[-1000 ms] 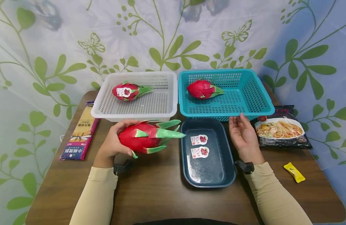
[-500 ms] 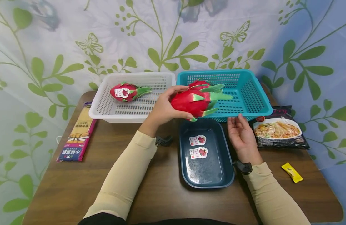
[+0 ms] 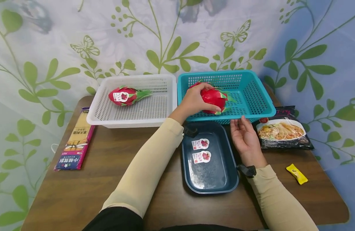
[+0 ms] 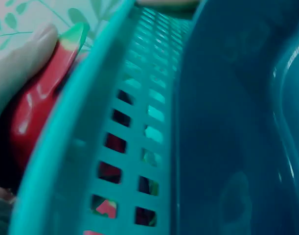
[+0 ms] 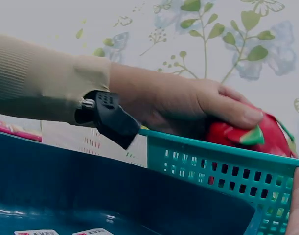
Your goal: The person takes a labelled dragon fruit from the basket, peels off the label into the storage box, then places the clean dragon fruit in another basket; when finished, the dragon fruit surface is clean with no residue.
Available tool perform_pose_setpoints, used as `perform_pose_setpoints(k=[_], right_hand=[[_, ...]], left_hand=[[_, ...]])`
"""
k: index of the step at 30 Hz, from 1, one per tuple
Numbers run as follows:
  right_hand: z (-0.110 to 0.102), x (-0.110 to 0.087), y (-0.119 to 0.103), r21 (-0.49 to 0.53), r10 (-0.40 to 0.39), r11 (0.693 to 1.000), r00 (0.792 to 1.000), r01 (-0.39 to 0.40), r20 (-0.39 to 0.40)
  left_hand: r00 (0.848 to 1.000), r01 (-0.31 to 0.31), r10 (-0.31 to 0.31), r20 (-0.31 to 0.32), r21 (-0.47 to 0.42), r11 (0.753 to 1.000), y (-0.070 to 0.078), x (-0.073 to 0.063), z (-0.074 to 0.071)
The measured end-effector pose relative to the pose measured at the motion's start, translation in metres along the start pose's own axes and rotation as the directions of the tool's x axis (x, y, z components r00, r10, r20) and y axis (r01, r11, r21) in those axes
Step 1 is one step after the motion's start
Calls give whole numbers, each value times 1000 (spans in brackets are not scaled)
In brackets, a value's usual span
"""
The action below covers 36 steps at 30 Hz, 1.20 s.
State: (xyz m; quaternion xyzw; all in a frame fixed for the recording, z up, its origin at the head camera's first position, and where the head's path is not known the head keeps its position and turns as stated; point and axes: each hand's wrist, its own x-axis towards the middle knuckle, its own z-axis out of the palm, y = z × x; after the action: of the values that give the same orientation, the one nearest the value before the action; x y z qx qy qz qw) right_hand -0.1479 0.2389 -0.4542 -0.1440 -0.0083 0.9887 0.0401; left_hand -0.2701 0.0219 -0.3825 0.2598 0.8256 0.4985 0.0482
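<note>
My left hand (image 3: 196,101) grips a red dragon fruit (image 3: 213,98) with green leaf tips, low inside the teal basket (image 3: 252,110). Behind it, a second dragon fruit in that basket is mostly hidden by the hand. In the right wrist view the thumb presses along the held fruit (image 5: 274,139) just above the basket rim. My right hand (image 3: 246,138) lies palm up with relaxed fingers, its fingertips at the teal basket's front edge. A third dragon fruit (image 3: 126,95), bearing a white sticker, lies in the white basket (image 3: 137,123).
A dark blue tray (image 3: 215,176) with two fruit-printed stickers (image 3: 201,150) stands in front of the teal basket. On the left lies a noodle packet (image 3: 74,139). A black food packet (image 3: 282,130) and a small yellow sachet (image 3: 297,174) lie on the right.
My left hand has carried the dragon fruit rightward from in front of the white basket, then down into the teal basket. The right hand stays at the basket's front edge.
</note>
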Motion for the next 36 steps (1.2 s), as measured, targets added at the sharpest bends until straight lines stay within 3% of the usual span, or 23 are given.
perform_pose_setpoints(k=[5, 7, 12, 15, 20, 24, 28, 33, 36], right_hand=[[0, -1, 1, -24, -14, 1000, 1000, 14, 7], [-1, -1, 1, -38, -19, 999, 1000, 19, 0], [-1, -3, 2, -75, -32, 997, 999, 33, 14], [-3, -4, 1, -79, -31, 996, 999, 34, 34], [-3, -2, 1, -68, -26, 997, 999, 28, 37], [-3, 0, 5, -71, -23, 997, 999, 26, 36], [-3, 0, 7, -85, -26, 996, 999, 30, 46], [-4, 0, 5, -79, -38, 996, 998, 42, 50], [-5, 0, 4, -73, -47, 996, 998, 50, 42]], left_hand=[[996, 19, -24, 82, 60, 998, -8, 7, 4], [993, 38, -51, 105, 122, 992, -10, 8, 4], [988, 81, -119, 101, 318, 944, -7, 3, -2], [987, 99, -138, 80, 375, 922, -4, -1, -4], [996, 8, -45, 75, 430, 903, 7, -15, -17], [996, -85, 85, 18, 385, 919, 20, -38, -44], [977, -160, 193, -89, 292, 943, 25, -66, -72], [927, -250, 280, -249, 147, 957, 24, -99, -101], [894, -284, 281, -349, 44, 958, 21, -116, -112]])
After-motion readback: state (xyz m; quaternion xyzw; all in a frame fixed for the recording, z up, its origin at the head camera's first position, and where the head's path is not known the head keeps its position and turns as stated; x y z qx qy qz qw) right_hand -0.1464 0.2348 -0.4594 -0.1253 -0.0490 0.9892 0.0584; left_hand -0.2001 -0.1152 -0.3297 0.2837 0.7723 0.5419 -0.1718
